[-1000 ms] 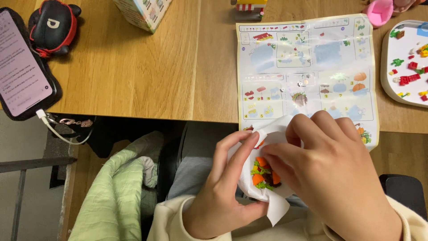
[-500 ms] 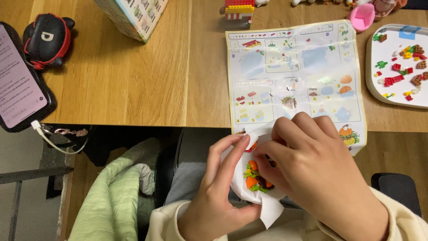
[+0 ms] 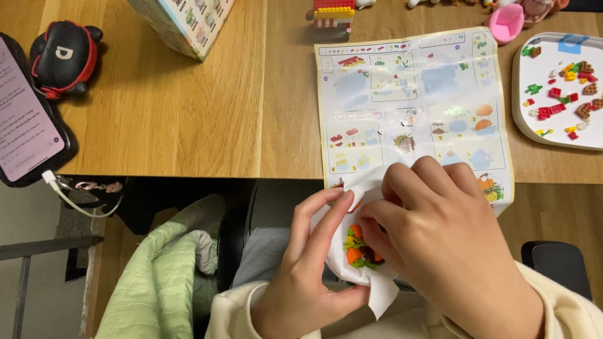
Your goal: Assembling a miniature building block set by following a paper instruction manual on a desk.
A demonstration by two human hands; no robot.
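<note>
Left hand [image 3: 308,276]: its grip is closed on the small clear plastic bag [image 3: 370,285], thumb under it and fingers curled over the near side.
Right hand [image 3: 446,235]: its grip is pinched shut on the top of the same bag, fingertips pressed together at the bag's mouth.
Bag: it sits between both hands, just below the edge of the wooden surface [image 3: 188,113], over the person's lap. Little orange and green toy bricks [image 3: 356,248] show through it.
Paper sheet: a big folded building guide with small pictures [image 3: 408,107] lies flat on the surface, its lower edge hanging over, just behind the hands.
Tray: a white rounded tray [image 3: 534,122] is at the right with small red, green and brown bricks in it.
Box: a pale cardboard box with colourful pictures [image 3: 185,22] stands at the top.
Phone: a phone with a lit pink screen in a black case [image 3: 28,119] lies far left, with a white cable plugged in.
Toy: a round black pouch with red trim [image 3: 66,59] sits just beside the phone.
</note>
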